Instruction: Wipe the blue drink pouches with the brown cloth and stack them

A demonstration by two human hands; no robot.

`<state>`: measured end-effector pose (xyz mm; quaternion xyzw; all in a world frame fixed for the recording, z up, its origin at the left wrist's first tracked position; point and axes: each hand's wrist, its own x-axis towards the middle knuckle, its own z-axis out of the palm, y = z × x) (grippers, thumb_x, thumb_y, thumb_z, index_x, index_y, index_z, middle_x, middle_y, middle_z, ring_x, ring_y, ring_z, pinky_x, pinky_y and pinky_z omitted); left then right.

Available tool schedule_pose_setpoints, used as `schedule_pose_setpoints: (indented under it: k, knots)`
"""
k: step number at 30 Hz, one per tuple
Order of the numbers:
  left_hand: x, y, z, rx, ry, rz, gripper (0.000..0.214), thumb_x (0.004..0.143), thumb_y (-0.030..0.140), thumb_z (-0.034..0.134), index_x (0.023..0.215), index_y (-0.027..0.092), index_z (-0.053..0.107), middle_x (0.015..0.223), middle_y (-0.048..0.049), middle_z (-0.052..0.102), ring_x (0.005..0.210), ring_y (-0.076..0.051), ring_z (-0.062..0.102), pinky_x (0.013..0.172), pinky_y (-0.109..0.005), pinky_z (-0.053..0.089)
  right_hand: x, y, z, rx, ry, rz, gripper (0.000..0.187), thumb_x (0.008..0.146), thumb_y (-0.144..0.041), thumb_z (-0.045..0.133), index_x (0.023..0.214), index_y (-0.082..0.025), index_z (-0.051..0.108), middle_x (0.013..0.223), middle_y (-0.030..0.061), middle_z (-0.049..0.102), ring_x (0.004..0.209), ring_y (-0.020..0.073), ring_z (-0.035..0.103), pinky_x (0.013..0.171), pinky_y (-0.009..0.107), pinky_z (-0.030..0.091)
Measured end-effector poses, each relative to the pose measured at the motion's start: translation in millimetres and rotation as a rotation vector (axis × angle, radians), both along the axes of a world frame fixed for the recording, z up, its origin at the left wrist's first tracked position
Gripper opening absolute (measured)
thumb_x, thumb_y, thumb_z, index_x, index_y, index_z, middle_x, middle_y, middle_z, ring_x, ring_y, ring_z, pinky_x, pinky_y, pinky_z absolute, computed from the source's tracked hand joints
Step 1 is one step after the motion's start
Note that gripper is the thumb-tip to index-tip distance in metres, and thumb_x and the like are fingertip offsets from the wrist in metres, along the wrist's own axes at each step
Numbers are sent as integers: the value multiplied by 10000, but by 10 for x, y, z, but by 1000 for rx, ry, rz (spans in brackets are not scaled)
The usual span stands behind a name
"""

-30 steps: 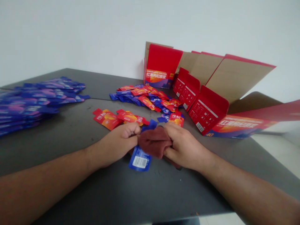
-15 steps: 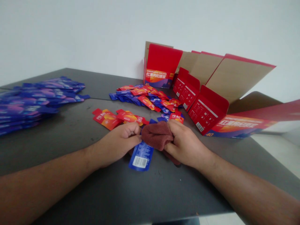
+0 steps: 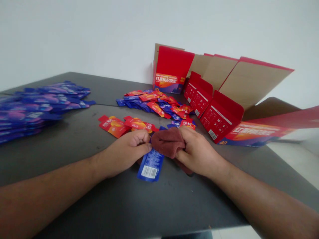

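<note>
Between my hands is a blue sachet [image 3: 151, 166], its barcode side up and its lower end pointing toward me. My left hand [image 3: 131, 147] is closed in a pinch at the sachet's upper left edge. A folded brown cloth [image 3: 167, 142] is gripped in my right hand [image 3: 196, 149] and lies over the sachet's upper part, hiding it. Part of the cloth hangs below my right hand. Just beyond my left hand lie two red-orange sachets [image 3: 113, 126] on the dark table [image 3: 119, 202].
A heap of red and blue sachets [image 3: 157, 103] lies past my hands. Stacked blue sachets [image 3: 35, 108] spread along the left. Open red cartons [image 3: 221, 116] with raised flaps stand at the right, and another carton [image 3: 171, 69] is at the back by the wall.
The cloth and my right hand have shifted very slightly to the right. Otherwise the scene looks the same.
</note>
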<state>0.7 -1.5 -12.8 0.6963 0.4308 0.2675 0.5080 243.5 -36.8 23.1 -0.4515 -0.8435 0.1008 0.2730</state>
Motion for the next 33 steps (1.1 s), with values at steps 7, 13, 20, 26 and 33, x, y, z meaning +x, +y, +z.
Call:
schedule_pose_setpoints:
  k: [7, 13, 20, 26, 33]
  knots:
    - [0, 0, 73, 115, 66, 10, 240, 919, 345, 606, 750, 201, 515, 661, 47, 517, 596, -111, 450, 523, -233, 351, -37, -47, 8, -84, -67, 263, 199, 786, -71, 645, 883, -214, 545, 895, 6, 589, 836, 173, 575, 720, 284, 451]
    - [4, -11, 63, 47, 27, 7, 236, 928, 375, 601, 783, 206, 524, 661, 44, 537, 575, -115, 468, 516, -234, 362, -30, -32, 14, -72, -19, 70, 172, 798, -101, 663, 906, -207, 582, 902, 20, 625, 856, 192, 602, 741, 309, 471]
    - [-7, -13, 45, 50, 38, -7, 235, 923, 383, 613, 796, 204, 531, 670, 46, 539, 589, -113, 476, 535, -234, 370, -14, 24, 19, -80, 42, 2, 127, 832, -124, 656, 931, -194, 622, 910, 29, 662, 850, 192, 622, 756, 316, 475]
    - [2, -13, 95, 84, 58, 13, 263, 912, 369, 622, 746, 197, 514, 657, 45, 505, 591, -110, 436, 527, -233, 343, -37, -30, 15, -87, -47, 191, 182, 772, -72, 651, 864, -202, 564, 879, 14, 599, 839, 184, 579, 723, 293, 450]
    - [-24, -7, 17, 49, 14, -29, 215, 928, 366, 599, 803, 210, 518, 668, 46, 529, 586, -119, 480, 547, -243, 385, 3, 59, 25, -60, 98, -94, 234, 865, -135, 654, 1089, -199, 670, 1006, 38, 723, 883, 199, 662, 762, 318, 482]
